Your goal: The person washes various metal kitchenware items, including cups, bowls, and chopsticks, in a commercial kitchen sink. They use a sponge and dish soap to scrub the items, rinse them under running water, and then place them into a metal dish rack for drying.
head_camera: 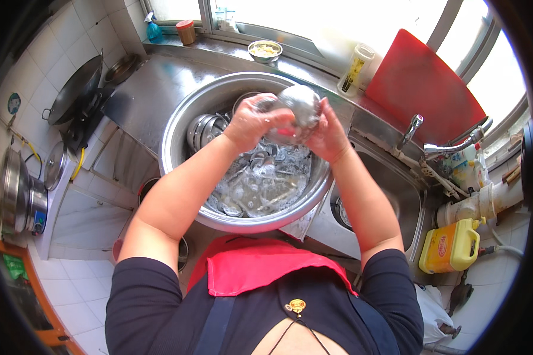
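Both my hands hold a shiny metal bowl (303, 106) above a large metal basin (171, 146). My left hand (255, 122) is at the bowl's left side, its thumb stretched across towards the middle. My right hand (331, 135) grips the right edge, partly hidden behind the bowl. Something red shows at the bowl's lower part, too blurred to name. Soapy water (266, 191) fills the basin, with metal spoons (262, 160) and other utensils under the suds. Several stacked metal bowls (202, 131) lean inside the basin's left wall.
A steel sink (395, 191) with a faucet (411, 131) lies to the right. Behind it leans a red cutting board (426, 84). A small bowl of pale pieces (265, 51) and a clear container (356, 69) stand along the window ledge. At left are a wok (77, 91) and a yellow jug (448, 246) sits far right.
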Available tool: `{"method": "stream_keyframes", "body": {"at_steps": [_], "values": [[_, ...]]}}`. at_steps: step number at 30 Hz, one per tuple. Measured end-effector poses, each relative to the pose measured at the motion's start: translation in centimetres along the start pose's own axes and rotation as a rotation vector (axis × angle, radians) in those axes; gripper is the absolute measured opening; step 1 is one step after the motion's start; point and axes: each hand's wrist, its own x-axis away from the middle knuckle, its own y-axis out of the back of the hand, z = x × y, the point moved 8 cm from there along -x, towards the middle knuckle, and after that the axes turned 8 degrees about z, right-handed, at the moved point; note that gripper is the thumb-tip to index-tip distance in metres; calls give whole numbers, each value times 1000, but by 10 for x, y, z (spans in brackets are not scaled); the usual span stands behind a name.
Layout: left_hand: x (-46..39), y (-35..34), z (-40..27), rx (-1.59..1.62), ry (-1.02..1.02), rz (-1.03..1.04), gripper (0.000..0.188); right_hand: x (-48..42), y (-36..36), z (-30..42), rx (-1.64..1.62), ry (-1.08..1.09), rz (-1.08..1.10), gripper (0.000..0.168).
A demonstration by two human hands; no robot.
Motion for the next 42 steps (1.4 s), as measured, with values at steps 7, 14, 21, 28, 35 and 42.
{"method": "stream_keyframes", "body": {"at_steps": [7,14,21,28,35,42], "values": [[10,57,70,421,20,-802,48,-12,-32,-14,105,327,-72,25],[19,18,82,261,-4,-690,65,-21,-36,-22,1283,420,-64,36],[-5,57,66,57,121,-516,29,21,-99,-15,2047,267,242,27],[-41,85,79,-859,297,-202,57,77,-43,52,2290,59,-223,19],[-40,106,72,-1527,328,-426,54,257,176,18,2008,-937,-586,23],[-89,156,160,-1703,481,-535,76,248,175,-36,1999,-969,-487,32]]}}
